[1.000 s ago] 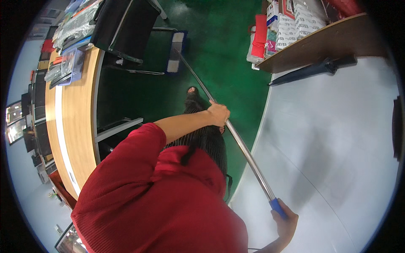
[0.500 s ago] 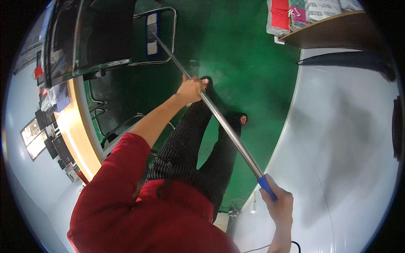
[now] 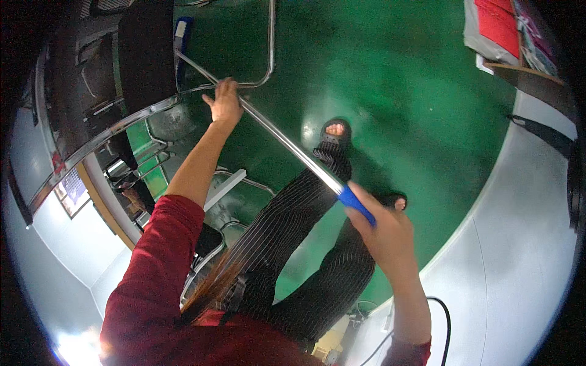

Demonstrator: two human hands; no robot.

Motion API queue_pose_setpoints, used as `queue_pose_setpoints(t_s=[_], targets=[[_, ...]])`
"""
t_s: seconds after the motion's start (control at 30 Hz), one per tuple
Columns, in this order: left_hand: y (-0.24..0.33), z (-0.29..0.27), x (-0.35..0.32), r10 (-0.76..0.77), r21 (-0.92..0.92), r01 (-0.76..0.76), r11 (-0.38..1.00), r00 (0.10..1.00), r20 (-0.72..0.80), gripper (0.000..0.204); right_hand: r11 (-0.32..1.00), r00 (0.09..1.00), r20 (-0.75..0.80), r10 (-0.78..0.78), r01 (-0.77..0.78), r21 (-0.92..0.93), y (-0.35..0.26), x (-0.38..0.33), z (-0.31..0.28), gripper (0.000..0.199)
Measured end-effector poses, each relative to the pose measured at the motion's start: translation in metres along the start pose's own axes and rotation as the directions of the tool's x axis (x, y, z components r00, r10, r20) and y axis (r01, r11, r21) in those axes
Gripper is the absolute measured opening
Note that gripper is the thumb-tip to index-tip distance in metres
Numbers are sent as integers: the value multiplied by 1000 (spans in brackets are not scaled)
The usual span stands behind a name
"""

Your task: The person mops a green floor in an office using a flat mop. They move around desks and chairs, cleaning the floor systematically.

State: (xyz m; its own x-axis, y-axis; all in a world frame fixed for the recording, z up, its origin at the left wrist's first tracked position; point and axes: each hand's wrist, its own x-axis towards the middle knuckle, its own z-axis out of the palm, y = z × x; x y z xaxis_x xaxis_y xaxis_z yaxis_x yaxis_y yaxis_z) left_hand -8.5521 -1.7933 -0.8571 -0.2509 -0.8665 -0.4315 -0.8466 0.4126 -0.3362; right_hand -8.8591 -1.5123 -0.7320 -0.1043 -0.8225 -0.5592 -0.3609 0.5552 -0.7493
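A flat mop slants across the view, its shiny metal pole (image 3: 287, 142) running from far left to near right. My left hand (image 3: 226, 108) lies over the pole's upper stretch, fingers curled across it and thumb sticking out to the left. My right hand (image 3: 386, 230) is closed round the blue grip (image 3: 355, 204) at the near end. The blue-and-white mop head (image 3: 182, 39) rests on the green floor (image 3: 397, 116) at the far left, beside a black chair (image 3: 146, 52) whose seat hides part of it.
The chair's metal leg frame (image 3: 271, 46) curves close to the pole and my left hand. A white wall (image 3: 506, 256) bounds the right side. A shelf (image 3: 531, 76) with red and grey packages stands far right. More metal chair legs (image 3: 253, 183) are left of my legs.
The mop head has slid left, partly behind the chair seat. My left hand has moved forward and left, my right hand forward and slightly left. The view has shifted and my feet appear farther right.
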Motion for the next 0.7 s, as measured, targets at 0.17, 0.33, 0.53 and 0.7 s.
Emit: queue_pose_setpoints(t_s=[0.17,0.33,0.53,0.7], targets=[[-14,43,45,-60,-281,-13,960,966,-251,59,987,983,-120,-142,149,53,-13,138,77,27],[-21,24,74,-172,-408,84,909,968,-183,64,977,966,-187,-177,195,86,-42,175,82,18],[70,-31,17,128,-279,-241,929,920,-370,62,1000,991,-129,-25,26,3,-18,85,-28,29],[178,-116,-58,161,-450,-408,794,855,-493,54,992,991,-111,70,-58,111,-21,-18,-151,38]])
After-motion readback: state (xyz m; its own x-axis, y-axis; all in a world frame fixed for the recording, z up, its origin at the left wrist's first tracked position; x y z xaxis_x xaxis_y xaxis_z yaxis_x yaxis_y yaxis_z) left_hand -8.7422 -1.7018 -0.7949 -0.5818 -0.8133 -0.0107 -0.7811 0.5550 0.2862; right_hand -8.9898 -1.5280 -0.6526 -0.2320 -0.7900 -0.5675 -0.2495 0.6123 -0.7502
